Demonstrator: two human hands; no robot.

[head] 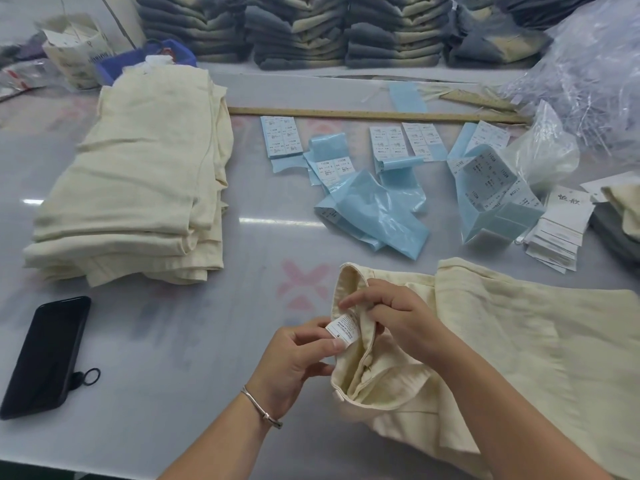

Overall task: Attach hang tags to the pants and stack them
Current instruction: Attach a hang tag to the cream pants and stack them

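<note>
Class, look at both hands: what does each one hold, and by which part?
The left hand pinches the white label sewn inside the pants. The right hand grips the pants by the waistband.

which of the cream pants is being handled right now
The cream pants nearest the camera: both hands hold its waistband and sewn-in label. The others lie folded in the stack at left.

Two hands are in view, the left hand (294, 362) and the right hand (391, 323). One pair of cream pants (502, 358) lies open on the desk (166, 358); one stack of folded cream pants (138, 188) sits farther left. One black phone (45, 358), one hair tie (90, 377), two wooden rulers (363, 114), and one pile of hang tags (561, 230); its count is unclear.
</note>
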